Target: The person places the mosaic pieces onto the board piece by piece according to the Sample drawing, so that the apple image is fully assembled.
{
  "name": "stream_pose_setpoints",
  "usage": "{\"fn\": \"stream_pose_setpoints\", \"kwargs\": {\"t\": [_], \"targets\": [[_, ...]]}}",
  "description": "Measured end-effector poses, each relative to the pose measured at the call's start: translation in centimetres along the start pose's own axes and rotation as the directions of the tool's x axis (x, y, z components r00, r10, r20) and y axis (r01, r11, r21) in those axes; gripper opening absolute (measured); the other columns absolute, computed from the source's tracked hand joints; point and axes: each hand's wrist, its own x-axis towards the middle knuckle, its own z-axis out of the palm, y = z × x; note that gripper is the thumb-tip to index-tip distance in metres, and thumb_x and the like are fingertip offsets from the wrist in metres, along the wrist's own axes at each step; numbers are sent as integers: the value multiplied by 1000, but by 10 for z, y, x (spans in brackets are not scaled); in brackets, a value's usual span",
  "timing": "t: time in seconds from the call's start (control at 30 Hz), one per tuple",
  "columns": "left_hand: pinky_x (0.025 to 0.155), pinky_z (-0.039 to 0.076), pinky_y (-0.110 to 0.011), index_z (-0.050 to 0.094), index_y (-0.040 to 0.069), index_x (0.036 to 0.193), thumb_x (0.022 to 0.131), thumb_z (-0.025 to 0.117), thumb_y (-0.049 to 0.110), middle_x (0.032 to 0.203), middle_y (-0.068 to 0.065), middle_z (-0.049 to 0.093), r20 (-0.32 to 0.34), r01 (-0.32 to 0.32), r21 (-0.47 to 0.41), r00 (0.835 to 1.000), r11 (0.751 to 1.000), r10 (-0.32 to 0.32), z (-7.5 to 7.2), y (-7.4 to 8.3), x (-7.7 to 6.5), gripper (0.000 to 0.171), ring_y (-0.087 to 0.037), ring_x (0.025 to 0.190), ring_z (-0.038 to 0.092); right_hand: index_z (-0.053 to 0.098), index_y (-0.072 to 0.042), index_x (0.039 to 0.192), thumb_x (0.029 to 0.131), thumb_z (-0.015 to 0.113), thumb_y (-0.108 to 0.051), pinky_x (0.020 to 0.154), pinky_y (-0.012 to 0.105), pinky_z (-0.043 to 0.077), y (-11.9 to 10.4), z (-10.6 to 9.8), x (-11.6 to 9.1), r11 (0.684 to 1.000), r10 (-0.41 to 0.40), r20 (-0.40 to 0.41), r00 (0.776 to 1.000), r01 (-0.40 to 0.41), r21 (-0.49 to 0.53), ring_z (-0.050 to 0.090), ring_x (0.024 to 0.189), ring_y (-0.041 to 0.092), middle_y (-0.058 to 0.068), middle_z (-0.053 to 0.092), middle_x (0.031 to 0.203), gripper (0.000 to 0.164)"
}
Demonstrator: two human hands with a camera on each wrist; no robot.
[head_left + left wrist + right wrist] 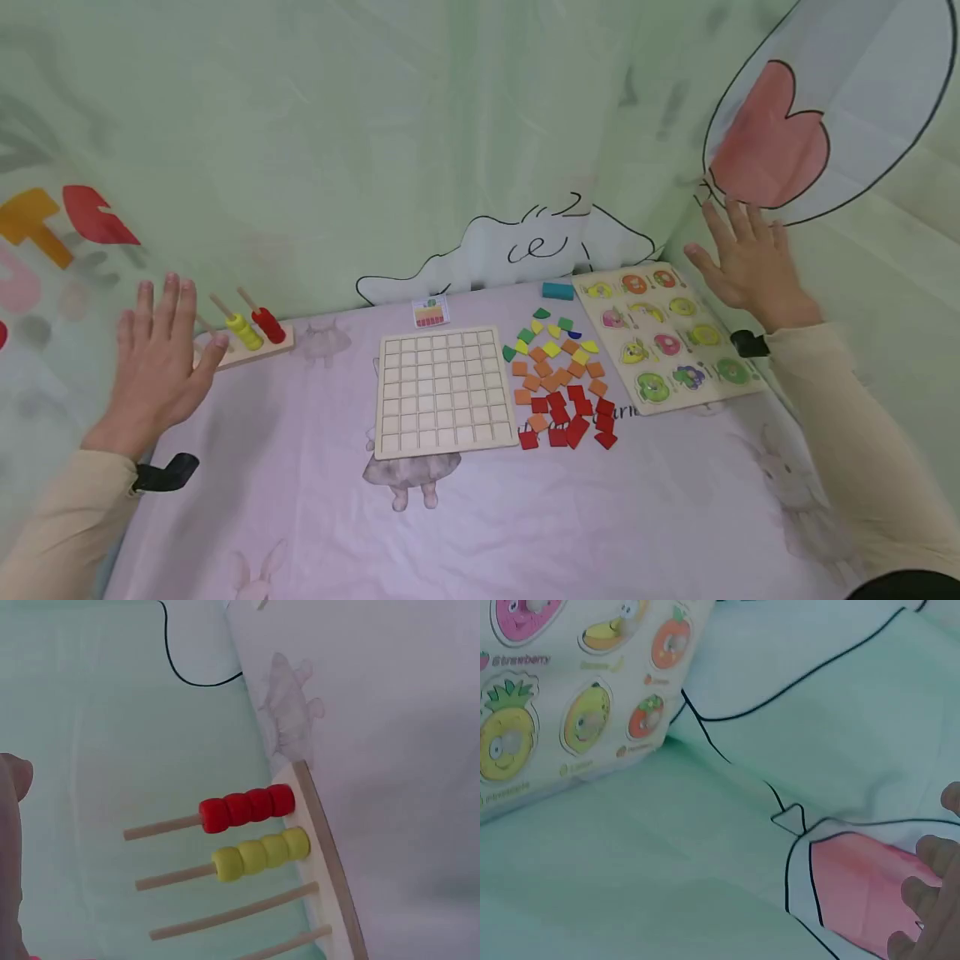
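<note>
My left hand [161, 358] is raised at the left with straight fingers, holding nothing. It overlaps part of a wooden peg stacker [251, 354], whose pegs carry red beads [247, 808] and yellow beads [261, 855]. On the right my right hand [753, 271] is lifted, fingers spread, near a fruit puzzle board [626, 333]. Between the hands lies a wooden grid board [447, 392] with bare square cells. Beside it are scattered red tiles [577, 432], orange tiles [550, 383], and several yellow and green pieces [526, 335].
A small picture card [431, 312] lies behind the grid board. Near the puzzle board's far corner sits a teal block [557, 290]. Printed fabric walls [300, 150] rise behind and beside the table, which has a pale cloth [315, 533].
</note>
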Motion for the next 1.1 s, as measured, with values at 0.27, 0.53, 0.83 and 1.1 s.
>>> {"fn": "stream_pose_setpoints", "kwargs": {"t": [0.27, 0.53, 0.83, 1.1], "targets": [[123, 19, -70, 32, -7, 162, 104, 50, 30, 166, -34, 32, -235, -179, -68, 959, 982, 158, 36, 13, 1, 71, -55, 154, 25, 31, -2, 165, 110, 47, -49, 123, 73, 15, -37, 40, 5, 991, -115, 20, 993, 114, 75, 14, 158, 54, 34, 20, 170, 74], [109, 39, -66, 46, -7, 152, 95, 69, 10, 148, -30, 52, -85, -116, -350, 992, 929, 92, 120, 73, -22, 64, -47, 135, 46, 71, 5, 129, 99, 74, -29, 101, 61, 48, -96, 106, 5, 937, -164, 187, 969, 93, 337, 59, 119, 43, 28, 67, 129, 45], [126, 10, -68, 26, -5, 165, 92, 74, 44, 172, -26, 25, 229, 68, -463, 972, 884, 45, 190, 104, -50, 100, -48, 161, 13, 72, 0, 116, 98, 75, -26, 87, 46, 52, -120, 147, 5, 926, -84, 241, 967, -13, 377, 61, 95, 31, 17, 70, 105, 32], [127, 11, -64, 29, -3, 165, 72, 80, 68, 175, -21, 20, 204, -51, -309, 972, 950, 119, 204, 109, -52, 127, -42, 163, 13, 67, 0, 113, 103, 68, -21, 83, 41, 51, -124, 155, 11, 936, -74, 281, 957, -30, 350, 59, 91, 28, 15, 67, 102, 23]]}}
